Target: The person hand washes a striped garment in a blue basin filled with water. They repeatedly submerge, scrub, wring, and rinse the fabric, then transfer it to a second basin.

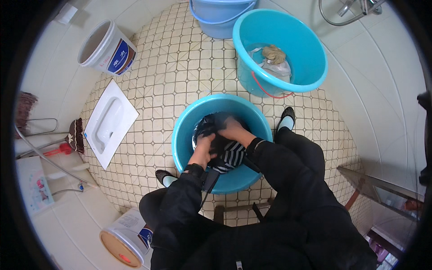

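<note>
A dark garment (pixel 215 121) with a grey-and-black striped part (pixel 233 155) lies bunched in a turquoise basin (pixel 184 114) on the floor between my feet. My left hand (pixel 203 150) is closed on the dark cloth at its near left side, its fingers slightly blurred. Farther in and to the right, my right hand (pixel 235 130) grips the same bundle, with its fingertips partly lost in the folds. Both wrists come over the near rim in black sleeves. What lies beneath the garment is hidden.
A large turquoise tub (pixel 310 74) with wet cloths (pixel 273 55) stands far right, beside a blue bucket (pixel 220 20). At left are a white pail (pixel 96 47), a squat toilet (pixel 110 121) and a mop (pixel 75 135). A lidded pail (pixel 128 236) is near left.
</note>
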`<state>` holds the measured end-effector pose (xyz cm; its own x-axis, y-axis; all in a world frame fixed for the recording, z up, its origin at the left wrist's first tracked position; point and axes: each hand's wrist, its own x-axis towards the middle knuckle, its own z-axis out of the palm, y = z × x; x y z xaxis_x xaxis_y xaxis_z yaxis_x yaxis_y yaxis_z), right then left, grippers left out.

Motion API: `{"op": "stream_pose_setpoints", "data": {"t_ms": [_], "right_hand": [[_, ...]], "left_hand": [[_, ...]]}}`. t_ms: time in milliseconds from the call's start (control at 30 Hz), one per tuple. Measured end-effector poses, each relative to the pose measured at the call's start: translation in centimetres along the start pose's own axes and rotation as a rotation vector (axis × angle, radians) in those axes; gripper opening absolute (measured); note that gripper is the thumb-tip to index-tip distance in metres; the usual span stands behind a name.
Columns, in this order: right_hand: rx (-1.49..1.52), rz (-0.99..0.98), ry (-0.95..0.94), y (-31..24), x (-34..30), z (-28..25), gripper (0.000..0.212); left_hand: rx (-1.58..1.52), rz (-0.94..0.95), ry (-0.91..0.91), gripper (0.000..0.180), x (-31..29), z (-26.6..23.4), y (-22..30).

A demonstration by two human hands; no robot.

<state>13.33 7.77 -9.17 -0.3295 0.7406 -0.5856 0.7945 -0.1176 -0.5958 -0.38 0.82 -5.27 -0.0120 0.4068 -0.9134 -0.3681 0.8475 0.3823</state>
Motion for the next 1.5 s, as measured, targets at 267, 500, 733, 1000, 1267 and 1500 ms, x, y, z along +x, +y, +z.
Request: {"op": "stream_pose_setpoints", "data": {"t_ms": [267,500,733,1000,1267,1500], "right_hand": [[0.019,0.363,-0.194,4.0,4.6,5.8,0.095],[-0.205,0.140,-0.279,7.9,8.3,9.0,0.073],[-0.690,-0.110,-0.184,8.8,9.1,8.4,0.045],[0.654,0.279,-0.068,2.7,2.4,-0.3,0.022],[0.883,-0.182,-0.160,-5.8,-8.0,-7.5,0.013],[0.288,-0.978,0.402,-11.1,-14.5,-2.0,0.013]], "left_hand": [[0.332,-0.114,0.351,0.075,9.0,0.7,-3.0],[0.377,0.139,0.206,0.050,17.8,-1.8,-7.8],[0.404,0.482,0.040,0.038,16.9,-2.6,-6.5],[-0.064,-0.005,0.126,0.034,6.2,0.1,0.2],[-0.439,0.350,-0.105,0.030,-6.0,0.8,1.9],[-0.301,0.544,-0.310,0.045,-9.4,1.5,0.7]]}}
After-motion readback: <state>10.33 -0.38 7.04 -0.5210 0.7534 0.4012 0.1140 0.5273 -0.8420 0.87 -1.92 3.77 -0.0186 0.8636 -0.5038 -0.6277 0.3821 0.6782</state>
